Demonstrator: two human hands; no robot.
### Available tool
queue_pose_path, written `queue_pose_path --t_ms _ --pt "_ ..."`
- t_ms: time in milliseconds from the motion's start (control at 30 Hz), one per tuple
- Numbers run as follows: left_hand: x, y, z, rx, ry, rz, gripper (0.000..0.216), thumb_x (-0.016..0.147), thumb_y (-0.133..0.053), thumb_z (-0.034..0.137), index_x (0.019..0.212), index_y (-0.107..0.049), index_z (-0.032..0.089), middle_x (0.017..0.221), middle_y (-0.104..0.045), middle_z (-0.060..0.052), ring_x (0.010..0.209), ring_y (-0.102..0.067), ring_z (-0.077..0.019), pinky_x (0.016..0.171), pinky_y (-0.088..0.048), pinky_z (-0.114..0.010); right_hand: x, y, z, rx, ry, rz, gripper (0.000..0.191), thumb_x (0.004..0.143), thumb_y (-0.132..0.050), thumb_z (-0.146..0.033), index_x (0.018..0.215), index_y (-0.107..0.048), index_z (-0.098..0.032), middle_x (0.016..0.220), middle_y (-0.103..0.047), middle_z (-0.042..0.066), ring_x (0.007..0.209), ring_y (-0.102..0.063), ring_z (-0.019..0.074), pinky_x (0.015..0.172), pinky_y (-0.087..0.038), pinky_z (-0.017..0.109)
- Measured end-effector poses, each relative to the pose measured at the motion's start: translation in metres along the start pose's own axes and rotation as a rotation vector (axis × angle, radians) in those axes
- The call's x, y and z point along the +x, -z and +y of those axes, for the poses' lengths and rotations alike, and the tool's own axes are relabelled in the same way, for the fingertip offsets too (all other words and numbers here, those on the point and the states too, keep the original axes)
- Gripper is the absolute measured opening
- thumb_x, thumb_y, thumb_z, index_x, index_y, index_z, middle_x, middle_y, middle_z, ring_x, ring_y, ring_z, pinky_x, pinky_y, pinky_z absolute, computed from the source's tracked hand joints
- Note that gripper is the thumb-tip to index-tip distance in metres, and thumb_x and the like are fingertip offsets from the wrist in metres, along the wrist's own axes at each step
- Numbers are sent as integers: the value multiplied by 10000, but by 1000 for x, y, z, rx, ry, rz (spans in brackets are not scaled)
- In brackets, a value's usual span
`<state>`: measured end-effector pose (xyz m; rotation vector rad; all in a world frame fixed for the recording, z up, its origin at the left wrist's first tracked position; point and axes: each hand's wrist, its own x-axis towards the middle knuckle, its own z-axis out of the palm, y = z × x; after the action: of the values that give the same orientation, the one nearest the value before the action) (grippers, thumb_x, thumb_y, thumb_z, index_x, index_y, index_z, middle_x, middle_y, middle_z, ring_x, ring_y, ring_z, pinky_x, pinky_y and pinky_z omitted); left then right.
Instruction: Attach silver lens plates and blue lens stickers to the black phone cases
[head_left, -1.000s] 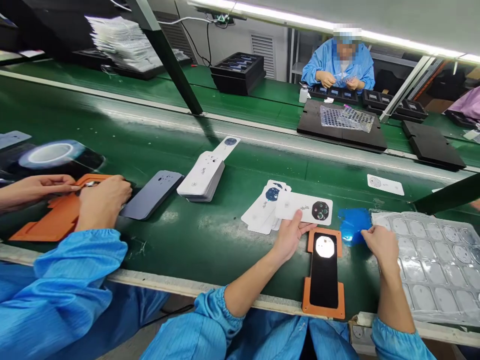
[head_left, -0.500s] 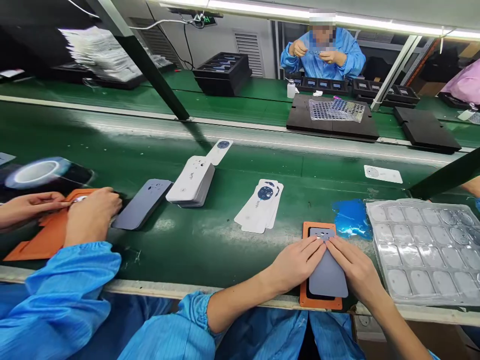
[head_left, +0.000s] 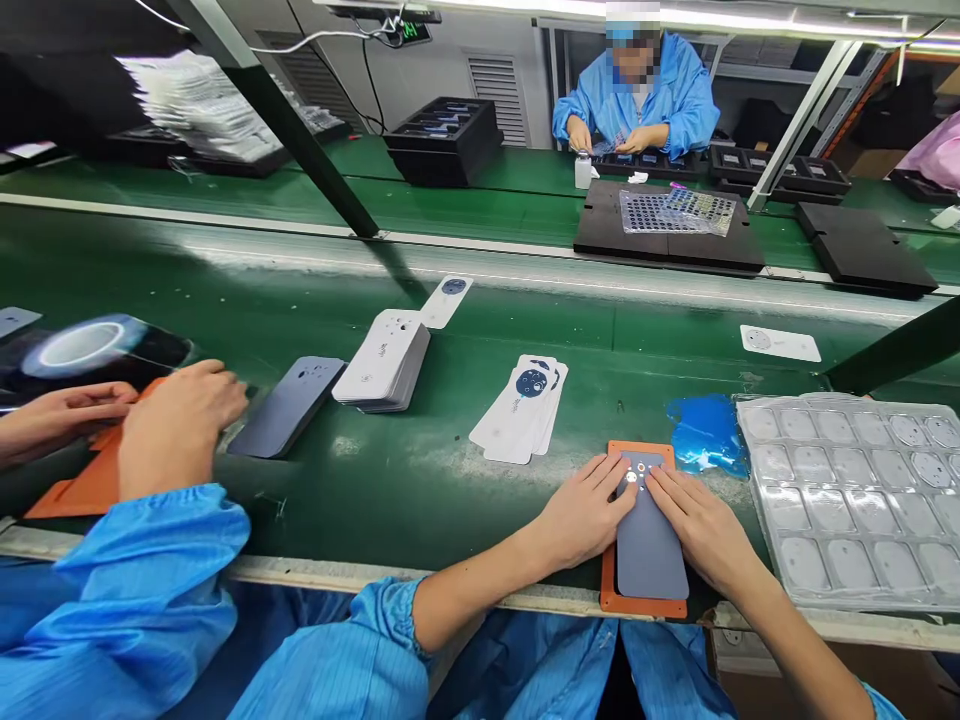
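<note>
A grey phone back panel (head_left: 651, 545) lies in an orange jig (head_left: 642, 603) at the near edge of the green belt. My left hand (head_left: 585, 510) lies flat on the panel's left side, fingers stretched toward its camera holes. My right hand (head_left: 694, 520) lies flat on the panel's right side, fingertips meeting the left ones near the top. Neither hand grips anything. A fanned pile of white backing cards (head_left: 521, 412) lies just beyond the jig to the left.
A clear blister tray (head_left: 855, 500) sits to the right, with blue film (head_left: 705, 435) beside it. At left a co-worker's hands (head_left: 176, 420) work over another orange jig near stacks of grey panels (head_left: 289, 405) and white cards (head_left: 382, 365). Another person sits across the far belt.
My hands took a grey panel, laid it onto the jig and now press it flat; both have slid slightly up along the panel. The single white card went back to the pile.
</note>
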<state>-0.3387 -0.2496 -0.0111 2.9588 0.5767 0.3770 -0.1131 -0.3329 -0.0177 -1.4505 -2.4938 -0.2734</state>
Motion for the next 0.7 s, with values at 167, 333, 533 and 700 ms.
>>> queue_pose_path --t_ms 167,333,533,700 --pt "-2 9 3 7 -1 -127 616 826 -645 276 1373 -457 65 1470 -458 -275 1419 -396 -379 1173 -299 -540 0 -1 -5 -24 11 -84 578 858 -382 -21 1430 -466 -20 1467 -503 200 1400 -441 294 1125 -453 483" --pt "-9 1 9 61 -2 -92 552 887 -547 257 1391 -452 52 1445 -500 -252 1374 -454 -351 1161 -296 -536 -4 5 -10 -50 23 -116 622 826 -393 -25 1446 -437 -7 1458 -511 209 1408 -428 302 1137 -439 485" --pt "-15 -10 13 172 -30 41 408 943 -443 183 1311 -533 29 1372 -572 -239 1255 -553 -307 1118 -362 -458 -12 13 -15 -48 29 -150 620 821 -399 -52 1435 -448 8 1462 -502 219 1388 -451 316 1135 -443 482" --pt "-10 -8 15 143 -34 18 412 952 -438 206 1303 -536 12 1352 -576 -261 1253 -545 -318 1115 -363 -467 -8 11 -14 3 21 -167 650 807 -412 -57 1452 -421 22 1471 -486 233 1422 -400 325 1149 -423 497"
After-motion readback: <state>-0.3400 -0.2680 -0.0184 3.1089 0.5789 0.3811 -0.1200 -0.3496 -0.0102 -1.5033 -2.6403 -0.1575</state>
